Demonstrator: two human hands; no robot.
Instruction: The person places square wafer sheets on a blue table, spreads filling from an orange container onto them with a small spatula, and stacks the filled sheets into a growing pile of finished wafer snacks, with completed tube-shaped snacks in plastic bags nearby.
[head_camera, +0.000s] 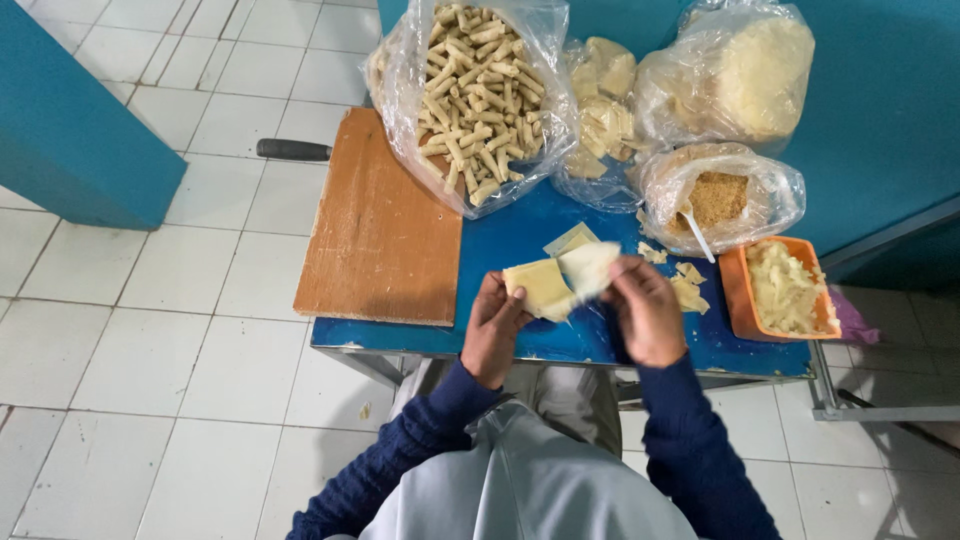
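Observation:
My left hand (494, 325) holds a stack of pale yellow square dough wrappers (541, 286) above the blue table (520, 245). My right hand (644, 310) pinches the top wrapper sheet (590, 268) and lifts its edge off the stack. Another square wrapper (568, 239) lies flat on the table just beyond the hands. Both sleeves are dark blue knit.
A wooden board (378, 220) with a dark handle (293, 150) covers the table's left side. Plastic bags hold rolled sticks (478, 85), wrapper pieces (603, 110), pale shreds (745, 75) and brown crumbs with a white spoon (715, 200). An orange tray of pale filling (785, 290) sits at right. White tiled floor all around.

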